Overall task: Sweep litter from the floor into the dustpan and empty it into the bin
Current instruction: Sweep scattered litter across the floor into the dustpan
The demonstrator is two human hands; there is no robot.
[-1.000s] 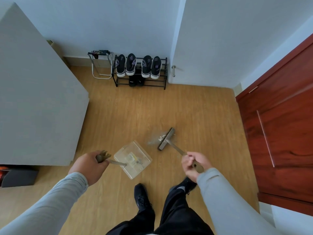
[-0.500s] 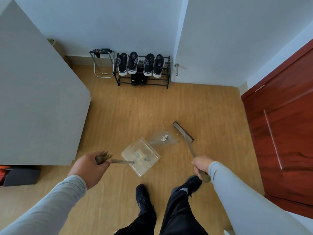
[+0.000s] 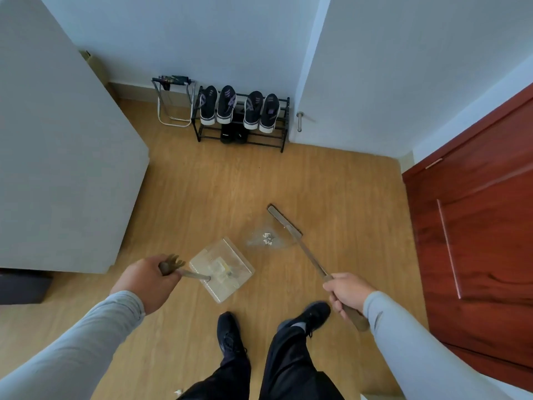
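Left hand [image 3: 145,280] grips the handle of the clear dustpan [image 3: 222,269], resting on the wooden floor [image 3: 202,197]. Right hand [image 3: 347,293] clasps the broom [image 3: 305,249]; its head stands just beyond the small litter pile [image 3: 267,238], beside the dustpan's far-right edge.

Litter [image 3: 267,239] lies on the floor [image 3: 202,197] between dustpan [image 3: 222,269] and broom head [image 3: 284,221].

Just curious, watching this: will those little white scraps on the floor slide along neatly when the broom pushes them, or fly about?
The white scraps look small and crumpled, so probably very light. They would likely tumble and scatter rather than slide together.
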